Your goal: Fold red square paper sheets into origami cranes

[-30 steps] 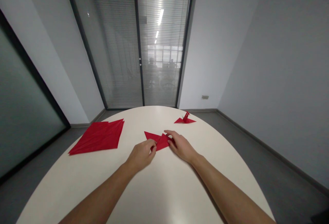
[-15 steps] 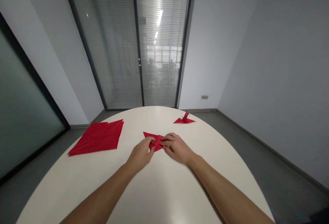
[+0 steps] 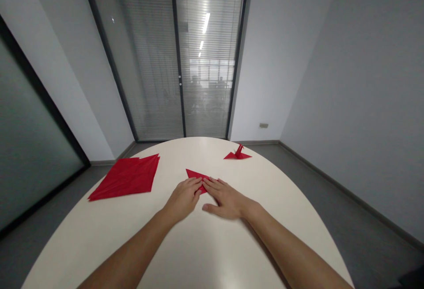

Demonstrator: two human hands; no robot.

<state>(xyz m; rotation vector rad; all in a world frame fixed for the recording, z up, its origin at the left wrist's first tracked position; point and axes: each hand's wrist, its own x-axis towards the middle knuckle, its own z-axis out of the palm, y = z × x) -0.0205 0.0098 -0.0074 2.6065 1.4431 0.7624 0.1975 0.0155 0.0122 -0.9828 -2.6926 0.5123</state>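
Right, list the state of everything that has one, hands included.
Red paper: folded, on the table, partly covered by both hands.
Left hand: palm down, curved over the paper.
Right hand: open, palm down on the paper.
Red sheets: piled flat, corners not quite aligned.
Paper bird: folded, wings spread.
Blinds: lowered.

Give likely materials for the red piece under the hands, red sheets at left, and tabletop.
Red piece: matte, probably paper; thin, crisp straight edges.
Red sheets: likely paper, matte; thin layered corners, faint creases.
Tabletop: smooth, slightly glossy, perhaps laminate; soft light reflection near side.
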